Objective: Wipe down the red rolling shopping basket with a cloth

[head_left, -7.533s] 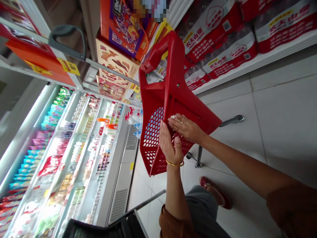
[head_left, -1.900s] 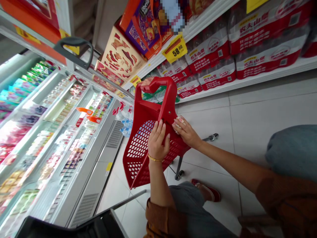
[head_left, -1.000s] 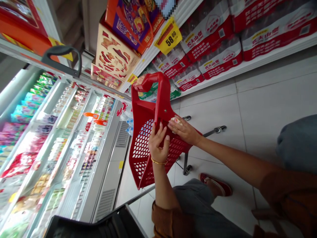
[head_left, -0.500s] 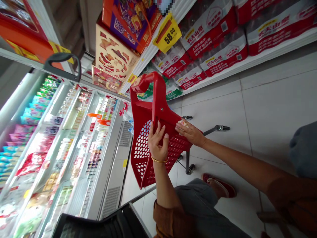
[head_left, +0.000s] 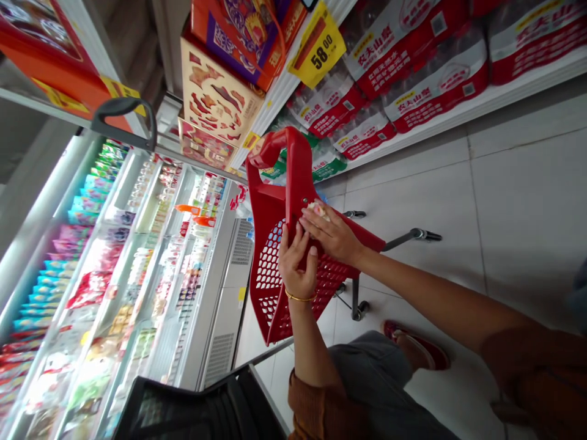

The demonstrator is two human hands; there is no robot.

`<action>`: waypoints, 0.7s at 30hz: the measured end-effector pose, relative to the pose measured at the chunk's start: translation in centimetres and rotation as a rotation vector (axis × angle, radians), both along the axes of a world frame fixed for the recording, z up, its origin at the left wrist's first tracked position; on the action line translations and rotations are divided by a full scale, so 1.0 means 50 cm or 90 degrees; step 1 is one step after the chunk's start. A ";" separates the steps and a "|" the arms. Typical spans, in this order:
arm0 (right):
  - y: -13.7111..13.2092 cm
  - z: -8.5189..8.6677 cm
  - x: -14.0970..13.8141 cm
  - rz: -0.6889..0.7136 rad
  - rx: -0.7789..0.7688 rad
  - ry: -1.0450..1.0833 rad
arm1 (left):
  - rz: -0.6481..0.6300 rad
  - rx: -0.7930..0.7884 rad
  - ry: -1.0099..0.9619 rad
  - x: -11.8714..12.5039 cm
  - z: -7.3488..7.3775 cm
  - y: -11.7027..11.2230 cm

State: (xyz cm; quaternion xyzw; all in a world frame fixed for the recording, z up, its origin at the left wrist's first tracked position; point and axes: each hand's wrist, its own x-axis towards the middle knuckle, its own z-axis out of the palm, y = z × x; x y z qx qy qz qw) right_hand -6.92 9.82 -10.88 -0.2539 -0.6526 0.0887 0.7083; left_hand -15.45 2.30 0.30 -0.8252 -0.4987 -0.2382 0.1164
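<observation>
Left hand (head_left: pixel 297 264) raised, fingers spread (gold bangle (head_left: pixel 300 297) on wrist), right hand (head_left: pixel 331 233) flat, palm down

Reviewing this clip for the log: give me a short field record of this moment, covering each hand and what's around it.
Place: supermarket aisle, tiled floor
Left hand: fingers spread against the red mesh shopping basket
Right hand: at a small pale item, held against the basket's side
Nearby: shrink-wrapped bottled water packs; refrigerated display case; yellow 58.00 price tag
</observation>
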 end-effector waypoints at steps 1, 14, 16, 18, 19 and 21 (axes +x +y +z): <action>0.005 -0.007 -0.002 -0.008 0.010 -0.006 | 0.003 0.001 -0.001 0.001 0.000 0.001; -0.012 -0.134 -0.018 -0.044 -0.045 -0.021 | 0.035 -0.008 -0.034 -0.006 -0.006 0.025; -0.014 -0.145 -0.021 -0.047 -0.053 -0.028 | 0.039 -0.005 -0.034 -0.007 -0.007 0.026; -0.016 -0.154 -0.023 -0.044 -0.057 -0.035 | 0.045 -0.005 -0.042 -0.008 -0.008 0.026; -0.017 -0.158 -0.022 -0.038 -0.059 -0.036 | 0.047 -0.006 -0.047 -0.009 -0.008 0.025; -0.019 -0.164 -0.020 -0.022 -0.064 -0.034 | 0.046 -0.010 -0.053 -0.009 -0.009 0.025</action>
